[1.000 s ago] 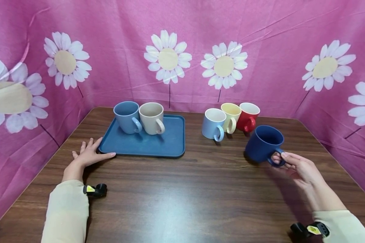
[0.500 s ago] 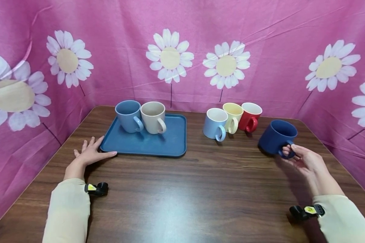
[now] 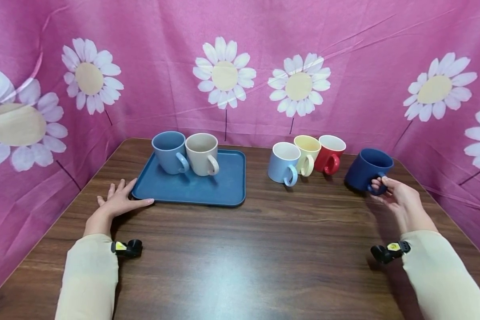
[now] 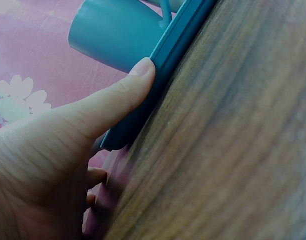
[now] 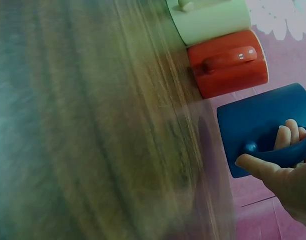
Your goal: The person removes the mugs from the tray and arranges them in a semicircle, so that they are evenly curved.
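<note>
My right hand (image 3: 404, 200) grips the handle of a dark blue mug (image 3: 360, 171) at the table's right side. The mug leans slightly, its base close over the wood. In the right wrist view, the fingers pass through the mug's handle (image 5: 280, 156) and the thumb presses along it. My left hand (image 3: 116, 205) rests at the front left corner of a blue tray (image 3: 224, 191), fingers spread and thumb (image 4: 135, 85) touching the rim. On that tray stand a grey-blue mug (image 3: 168, 155) and a beige mug (image 3: 200, 155), side by side.
Left of the dark blue mug stand a red mug (image 3: 324, 160), a yellow mug (image 3: 306, 149) and a light blue mug (image 3: 282, 164), close together. A pink flowered cloth (image 3: 156, 80) hangs behind the brown wooden table (image 3: 264, 249).
My right hand has carried the dark blue mug right and toward the back, beside the red mug. The left hand stays at the tray's corner.
</note>
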Motion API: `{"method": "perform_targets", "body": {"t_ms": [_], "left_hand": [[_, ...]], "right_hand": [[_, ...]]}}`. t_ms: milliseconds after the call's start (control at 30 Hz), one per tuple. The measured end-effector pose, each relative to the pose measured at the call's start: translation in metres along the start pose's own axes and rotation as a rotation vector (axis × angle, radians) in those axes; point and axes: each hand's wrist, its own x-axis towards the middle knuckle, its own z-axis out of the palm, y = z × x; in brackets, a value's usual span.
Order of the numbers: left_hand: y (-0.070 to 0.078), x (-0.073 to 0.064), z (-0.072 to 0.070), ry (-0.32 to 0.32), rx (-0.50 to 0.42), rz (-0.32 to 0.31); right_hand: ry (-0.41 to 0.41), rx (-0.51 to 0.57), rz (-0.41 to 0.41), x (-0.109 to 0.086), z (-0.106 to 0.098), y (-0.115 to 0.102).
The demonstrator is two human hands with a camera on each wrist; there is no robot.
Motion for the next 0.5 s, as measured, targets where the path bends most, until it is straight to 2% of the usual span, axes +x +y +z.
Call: {"method": "perform_targets", "body": {"t_ms": [300,500], "left_hand": [[0.0,0.001,0.0,0.003,0.008,-0.004],[-0.001,0.002,0.001,-0.002,-0.001,-0.004]], "right_hand": [[0.123,-0.026,-0.057,0.017,0.009,0.004],[0.165,-0.027,-0.071,0.025,0.015,0.008]]}}
